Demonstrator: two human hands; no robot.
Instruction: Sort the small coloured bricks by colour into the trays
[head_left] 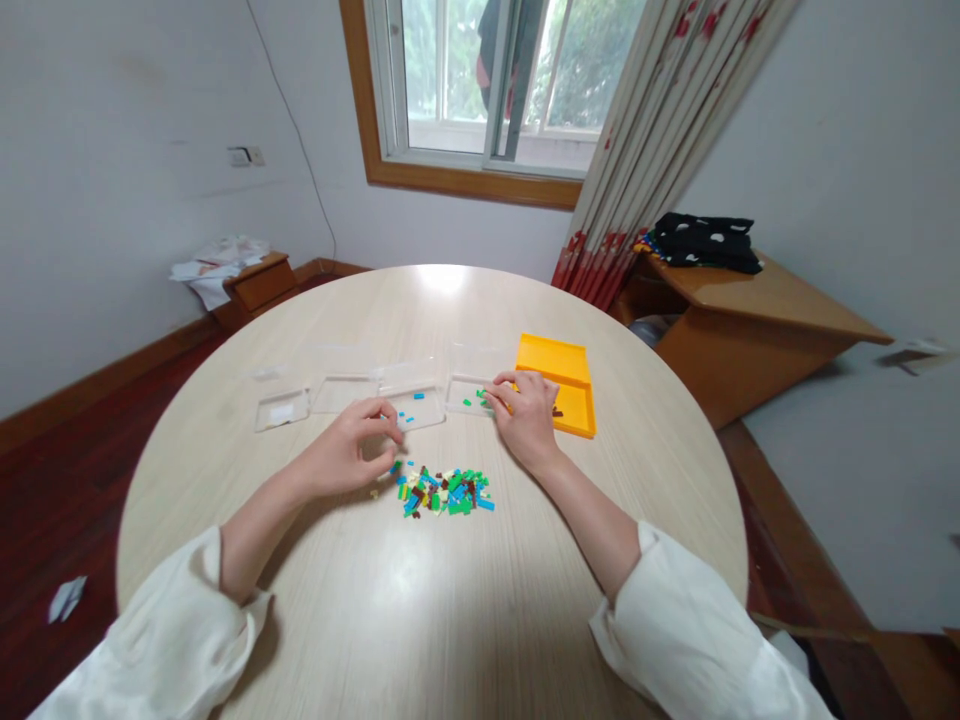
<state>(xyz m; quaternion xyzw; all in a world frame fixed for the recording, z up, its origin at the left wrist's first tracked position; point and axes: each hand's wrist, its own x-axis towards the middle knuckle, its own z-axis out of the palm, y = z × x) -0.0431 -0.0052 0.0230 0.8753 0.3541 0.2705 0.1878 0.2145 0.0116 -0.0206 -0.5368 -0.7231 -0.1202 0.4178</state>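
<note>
Round table [420, 620] with a pale wood-grain top; window [450, 80] at the far side, curtain [652, 150] to the right of it. At far right, a wooden cabinet [780, 345] carries a folded black cloth [709, 243].

A loose pile of small bricks [446, 493], mixed green, blue, brown and cream, lies at the centre of the tabletop, on the near side of a row of containers. From left to right, the row comprises a small clear box [259, 422] with a white piece inside, a second clear box [330, 380], a clear box with blue bricks [435, 418], a clear box with green bricks [456, 408] and an open yellow case [553, 356] containing brown bricks [557, 411].

The two hands are well apart. Left hand [345, 445]: positioned beside the left edge of the pile, thumb and index finger separated. Right hand [529, 420]: fingertips at the green bricks, palm in front of the yellow case; whether the fingers grip a brick cannot be determined.
</note>
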